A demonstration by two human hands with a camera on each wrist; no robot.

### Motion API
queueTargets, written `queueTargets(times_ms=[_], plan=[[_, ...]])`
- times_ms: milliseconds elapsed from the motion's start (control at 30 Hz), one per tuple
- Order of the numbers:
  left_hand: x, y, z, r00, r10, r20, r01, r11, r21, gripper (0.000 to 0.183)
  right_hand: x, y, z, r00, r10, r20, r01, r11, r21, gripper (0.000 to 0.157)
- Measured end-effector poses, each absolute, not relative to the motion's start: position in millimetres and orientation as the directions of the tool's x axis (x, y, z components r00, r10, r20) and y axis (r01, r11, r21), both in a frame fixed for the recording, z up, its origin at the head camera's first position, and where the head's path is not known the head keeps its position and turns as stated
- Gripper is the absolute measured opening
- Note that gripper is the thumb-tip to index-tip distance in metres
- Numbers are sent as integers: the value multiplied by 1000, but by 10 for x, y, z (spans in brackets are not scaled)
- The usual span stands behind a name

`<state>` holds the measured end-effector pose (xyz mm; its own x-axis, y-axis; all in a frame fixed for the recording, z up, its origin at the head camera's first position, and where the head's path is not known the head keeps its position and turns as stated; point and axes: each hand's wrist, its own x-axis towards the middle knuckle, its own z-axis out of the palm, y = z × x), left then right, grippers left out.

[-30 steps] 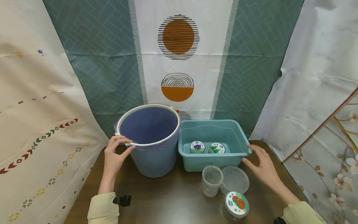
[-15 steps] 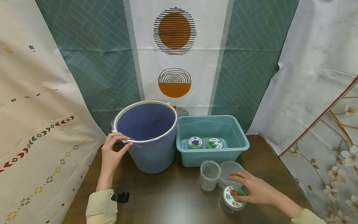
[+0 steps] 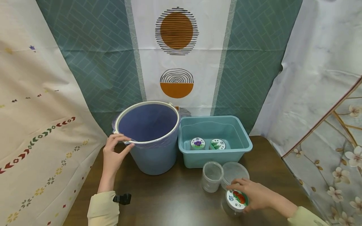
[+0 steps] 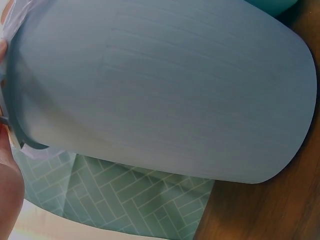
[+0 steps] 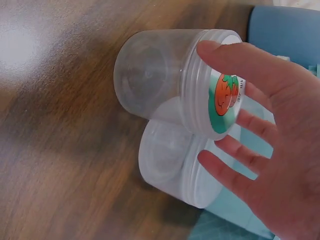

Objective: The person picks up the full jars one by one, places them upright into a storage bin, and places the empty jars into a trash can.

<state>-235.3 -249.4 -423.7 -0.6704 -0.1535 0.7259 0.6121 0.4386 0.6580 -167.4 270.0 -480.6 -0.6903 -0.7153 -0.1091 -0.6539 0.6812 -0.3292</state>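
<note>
My left hand (image 3: 113,155) pinches the near-left rim of the blue bucket (image 3: 155,157), which has a clear plastic liner over its white rim. In the left wrist view the bucket wall (image 4: 165,95) fills most of the picture. On the right, my right hand (image 3: 257,196) grips the lid of a clear plastic jar with a tomato label (image 3: 235,204). Its thumb (image 5: 225,55) lies along the lid's near side in the right wrist view, the fingers round the far side, some tips hidden behind the lid. The jar stands upright on the table.
A teal tub (image 3: 215,158) stands beside the bucket, holding a purple-flower-labelled jar (image 3: 197,143) and a green-labelled jar (image 3: 217,144). Before it stand a tall clear container (image 3: 212,179) and a wider clear container (image 3: 236,172). A patterned curtain (image 3: 113,62) hangs behind the brown table (image 3: 169,201).
My right hand has left the tub's right edge and come down to the tomato-labelled jar, its fingers now round the lid. The left hand stays at the bucket rim. The head view has shifted slightly.
</note>
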Motion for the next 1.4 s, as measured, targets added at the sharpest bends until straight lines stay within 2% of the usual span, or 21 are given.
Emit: queueTargets(times_ms=[233,433,667,900,1233,1400], plan=[[-2251,-2414,-4101,-673,-153,723,610,437,661,25,-1719,2710,-4792,-646,-760,-72,-712,633,-304,86],[-2248,-2422,-4115,-669,-152,727,611,444,655,26,-1758,2735,-4612,-610,-789,-70,-725,592,-352,83],[-2245,-2432,-4131,-682,-157,714,596,445,668,25,-1877,2714,-4159,-582,-804,-126,-719,580,-383,79],[-2255,-2405,-4152,-654,-147,742,625,447,640,26,-2028,2627,-3637,-562,-814,-148,-737,574,-356,75],[-2253,-2411,-4150,-652,-154,743,630,436,643,26,-2284,2333,-3078,-547,-817,-185,-732,573,-368,72],[-2273,-2420,-4149,-648,-149,746,635,434,639,27,-2437,2110,-2802,-556,-795,-244,-738,607,-296,72]])
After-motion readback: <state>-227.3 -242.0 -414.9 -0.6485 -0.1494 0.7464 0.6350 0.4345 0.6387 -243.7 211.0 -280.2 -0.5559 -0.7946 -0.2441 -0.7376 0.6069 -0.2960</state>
